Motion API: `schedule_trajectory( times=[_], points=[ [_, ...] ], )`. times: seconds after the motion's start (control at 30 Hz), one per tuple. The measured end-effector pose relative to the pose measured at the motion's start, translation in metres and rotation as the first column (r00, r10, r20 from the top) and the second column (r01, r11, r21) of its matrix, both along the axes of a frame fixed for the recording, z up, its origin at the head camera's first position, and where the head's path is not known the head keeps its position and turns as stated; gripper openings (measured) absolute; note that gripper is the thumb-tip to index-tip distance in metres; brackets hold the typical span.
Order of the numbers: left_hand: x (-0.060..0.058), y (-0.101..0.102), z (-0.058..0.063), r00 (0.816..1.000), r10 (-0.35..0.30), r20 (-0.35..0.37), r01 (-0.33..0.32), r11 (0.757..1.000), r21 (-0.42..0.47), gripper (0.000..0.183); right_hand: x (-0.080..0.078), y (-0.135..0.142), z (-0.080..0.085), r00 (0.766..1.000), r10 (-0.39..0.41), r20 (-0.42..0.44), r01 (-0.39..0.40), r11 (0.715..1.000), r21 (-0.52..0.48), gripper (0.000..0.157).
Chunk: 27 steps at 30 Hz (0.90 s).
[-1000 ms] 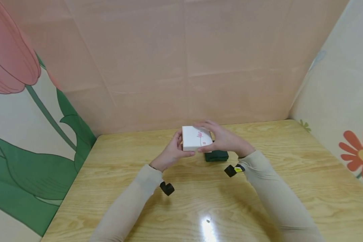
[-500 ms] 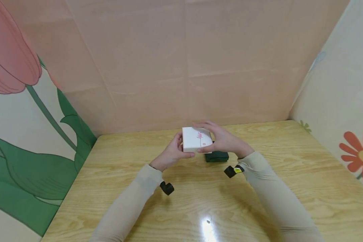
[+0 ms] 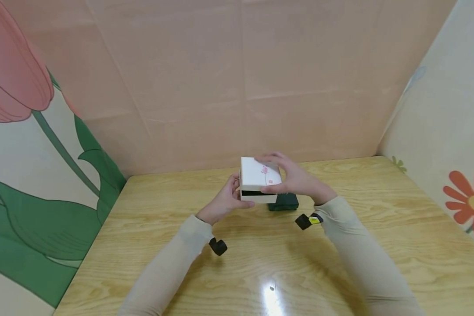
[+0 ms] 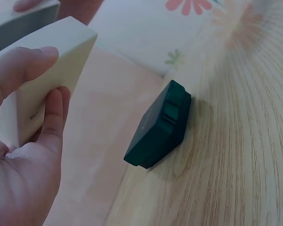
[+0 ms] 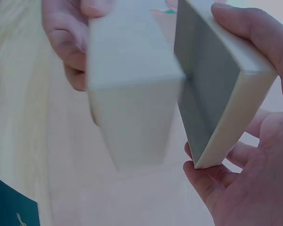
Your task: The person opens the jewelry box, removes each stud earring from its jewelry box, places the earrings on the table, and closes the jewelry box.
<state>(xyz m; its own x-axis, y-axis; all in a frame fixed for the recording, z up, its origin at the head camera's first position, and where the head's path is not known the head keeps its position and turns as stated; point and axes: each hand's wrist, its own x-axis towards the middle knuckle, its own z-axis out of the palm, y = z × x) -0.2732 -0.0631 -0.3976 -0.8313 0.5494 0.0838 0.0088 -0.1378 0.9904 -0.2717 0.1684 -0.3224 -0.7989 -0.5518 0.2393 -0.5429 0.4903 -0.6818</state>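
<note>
My left hand (image 3: 226, 196) holds the white base (image 3: 258, 199) of a small box from its left side, thumb on the near wall. Above it my right hand (image 3: 296, 177) grips the white lid (image 3: 256, 171), printed with a pink flower, between thumb and fingers. A dark gap shows between lid and base at the near side. In the right wrist view the lid's hollow grey inside (image 5: 205, 70) faces the base (image 5: 132, 94), and the two are apart. What the base contains is hidden. Behind and right of the base, a dark green box (image 4: 158, 125) sits on the table.
The wood-grain table (image 3: 150, 219) meets a pink backdrop (image 3: 181, 87) at its far edge. Printed flower panels (image 3: 458, 131) stand at the sides. A tiny dark speck (image 3: 271, 288) lies near the front beside a light reflection.
My right hand has raised the lid up and slightly right, off the base, so a gap now shows. My left hand has stayed almost in place with the base.
</note>
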Motion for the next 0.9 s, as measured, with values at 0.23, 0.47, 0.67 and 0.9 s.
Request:
schedule_trajectory(
  times=[0.23,0.47,0.67,0.9],
  points=[
    [0.000,-0.004,0.001,1.000,0.000,-0.026,0.000,1.000,0.008,0.087,0.003,0.012,0.010,1.000,-0.022,-0.004,0.022,0.999,-0.025,0.081],
    [-0.003,-0.004,0.000,1.000,0.023,-0.021,-0.023,1.000,0.014,0.087,0.001,0.035,0.006,0.997,-0.066,-0.029,0.066,0.998,-0.009,0.080],
    [-0.002,-0.005,-0.001,0.999,0.037,-0.021,-0.036,0.999,0.020,0.087,-0.002,0.061,-0.007,0.987,-0.158,-0.021,0.158,0.987,0.018,0.079],
    [-0.001,-0.007,-0.001,0.999,0.031,-0.027,-0.030,0.999,0.021,0.087,-0.016,0.096,-0.026,0.964,-0.266,-0.032,0.268,0.957,0.109,0.076]
  ],
)
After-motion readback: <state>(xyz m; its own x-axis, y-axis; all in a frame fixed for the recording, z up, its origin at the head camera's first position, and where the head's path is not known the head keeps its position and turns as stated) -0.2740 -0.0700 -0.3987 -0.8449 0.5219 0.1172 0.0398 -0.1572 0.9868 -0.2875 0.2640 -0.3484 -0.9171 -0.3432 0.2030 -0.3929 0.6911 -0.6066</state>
